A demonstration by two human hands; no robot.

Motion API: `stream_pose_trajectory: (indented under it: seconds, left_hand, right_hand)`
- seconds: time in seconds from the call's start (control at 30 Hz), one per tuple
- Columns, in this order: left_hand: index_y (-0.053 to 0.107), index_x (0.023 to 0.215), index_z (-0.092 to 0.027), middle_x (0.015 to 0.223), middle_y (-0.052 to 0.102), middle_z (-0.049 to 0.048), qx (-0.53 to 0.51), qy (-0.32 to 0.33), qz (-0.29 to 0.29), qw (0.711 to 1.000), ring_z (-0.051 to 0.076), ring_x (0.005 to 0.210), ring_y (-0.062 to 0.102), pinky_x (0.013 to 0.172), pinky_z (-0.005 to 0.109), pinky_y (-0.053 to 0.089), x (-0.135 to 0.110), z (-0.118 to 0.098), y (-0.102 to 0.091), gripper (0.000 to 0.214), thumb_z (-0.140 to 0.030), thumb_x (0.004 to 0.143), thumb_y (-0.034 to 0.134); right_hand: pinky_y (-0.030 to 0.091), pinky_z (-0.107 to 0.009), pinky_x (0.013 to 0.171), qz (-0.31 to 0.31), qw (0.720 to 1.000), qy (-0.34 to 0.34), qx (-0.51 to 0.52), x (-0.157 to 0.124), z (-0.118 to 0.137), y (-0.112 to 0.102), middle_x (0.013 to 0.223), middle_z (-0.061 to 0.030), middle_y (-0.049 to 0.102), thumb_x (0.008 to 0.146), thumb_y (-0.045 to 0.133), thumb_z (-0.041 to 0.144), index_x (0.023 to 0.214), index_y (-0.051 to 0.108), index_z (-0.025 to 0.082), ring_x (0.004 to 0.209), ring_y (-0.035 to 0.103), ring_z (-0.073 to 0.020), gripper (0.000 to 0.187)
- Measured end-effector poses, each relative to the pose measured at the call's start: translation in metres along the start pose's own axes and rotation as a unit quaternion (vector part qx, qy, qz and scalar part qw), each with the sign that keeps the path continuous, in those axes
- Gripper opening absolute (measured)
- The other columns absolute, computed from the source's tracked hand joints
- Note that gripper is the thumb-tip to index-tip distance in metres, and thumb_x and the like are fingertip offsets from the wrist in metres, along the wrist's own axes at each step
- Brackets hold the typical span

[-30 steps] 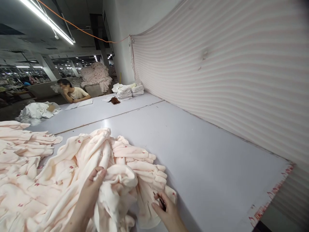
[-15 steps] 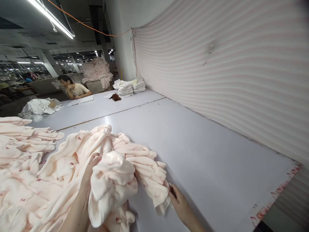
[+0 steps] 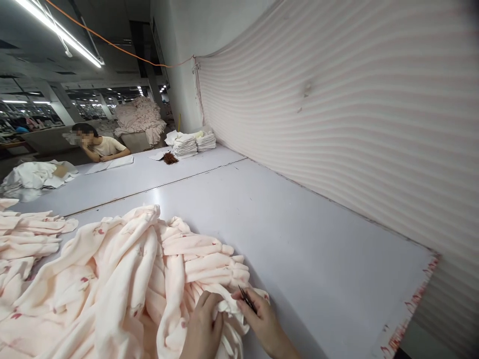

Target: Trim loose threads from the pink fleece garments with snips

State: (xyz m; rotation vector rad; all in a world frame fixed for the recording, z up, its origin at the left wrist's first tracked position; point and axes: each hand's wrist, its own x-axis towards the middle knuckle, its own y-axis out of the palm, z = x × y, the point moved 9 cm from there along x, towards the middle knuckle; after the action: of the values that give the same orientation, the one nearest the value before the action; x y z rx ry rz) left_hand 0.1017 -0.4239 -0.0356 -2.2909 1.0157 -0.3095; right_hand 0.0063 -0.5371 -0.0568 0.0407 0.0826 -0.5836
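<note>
A heap of pale pink plush garments (image 3: 127,279) with small red motifs lies bunched at the front left of the table. My left hand (image 3: 204,321) is closed at its right end, pinching a whitish edge of the cloth (image 3: 228,305). Close beside it, my right hand (image 3: 262,319) is wrapped round a pair of dark thread snips (image 3: 247,300), whose points stick up past the fingers. The right fingertips are at the same cloth edge; whether they also touch it, I cannot tell.
More pink garments (image 3: 30,232) lie at the left. Across a seam in the grey table (image 3: 299,234), a person (image 3: 107,146) leans near white cloth (image 3: 39,174). Stacked white pieces (image 3: 185,144) and a brown tuft (image 3: 170,158) sit farther back. A striped fabric sheet (image 3: 318,119) lines the right side.
My left hand has come out from under the bunched cloth and moved right to its edge. My right hand has shifted slightly left, and the snips show more clearly. The view has turned a little right.
</note>
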Motion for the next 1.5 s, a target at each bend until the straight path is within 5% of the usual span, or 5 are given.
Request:
stream_pose_trajectory:
  seconds: [0.27,0.67,0.97,1.13,1.5]
  left_hand:
    - [0.063,0.088,-0.02,0.082,0.064,0.0018,-0.169,-0.079,0.151,0.971,0.021,0.082,0.058,0.078,0.03,0.044,0.001,0.019,0.004,0.027,-0.044,0.087,0.053]
    - [0.071,0.085,-0.021,0.075,0.062,0.0031,-0.102,0.004,0.019,0.995,0.021,0.074,0.06,0.071,0.028,0.043,0.001,0.008,-0.01,0.028,-0.044,0.087,0.054]
    - [0.065,0.09,-0.018,0.073,0.063,0.0003,-0.201,-0.078,0.109,0.97,0.017,0.07,0.056,0.067,0.025,0.044,-0.003,0.036,0.013,0.038,-0.054,0.084,0.054]
    - [0.061,0.117,-0.02,0.064,0.058,-0.0026,-0.135,-0.072,0.063,0.986,0.014,0.057,0.049,0.058,0.023,0.039,-0.007,0.041,0.011,0.048,-0.052,0.082,0.057]
    - [0.065,0.083,-0.018,0.064,0.059,-0.0012,-0.24,-0.106,0.015,0.965,0.013,0.058,0.049,0.056,0.021,0.038,-0.007,0.032,0.001,0.037,-0.054,0.081,0.058]
  right_hand:
    - [0.047,-0.021,0.064,-0.08,0.992,-0.045,-0.089,0.013,-0.006,-0.006,0.073,0.0018,0.06,0.09,0.051,0.035,0.084,0.055,0.022,0.068,0.059,-0.0154,0.015]
    - [0.054,-0.024,0.074,-0.017,0.973,-0.074,-0.218,-0.012,0.026,-0.011,0.089,-0.0042,0.069,0.082,0.061,0.026,0.095,0.067,0.024,0.084,0.067,-0.0204,0.014]
    - [0.054,-0.02,0.068,-0.083,0.955,-0.219,-0.182,-0.006,0.026,0.019,0.079,-0.003,0.072,0.084,0.053,0.015,0.088,0.063,0.022,0.072,0.069,-0.0168,0.012]
    - [0.051,-0.02,0.063,-0.096,0.959,-0.208,-0.168,-0.006,0.021,0.024,0.076,-0.0026,0.071,0.091,0.045,0.021,0.095,0.06,0.022,0.066,0.069,-0.0165,0.016]
    - [0.052,-0.022,0.07,-0.075,0.996,-0.05,-0.003,0.004,0.006,0.018,0.08,-0.0036,0.068,0.084,0.06,0.038,0.089,0.063,0.02,0.075,0.066,-0.0194,0.019]
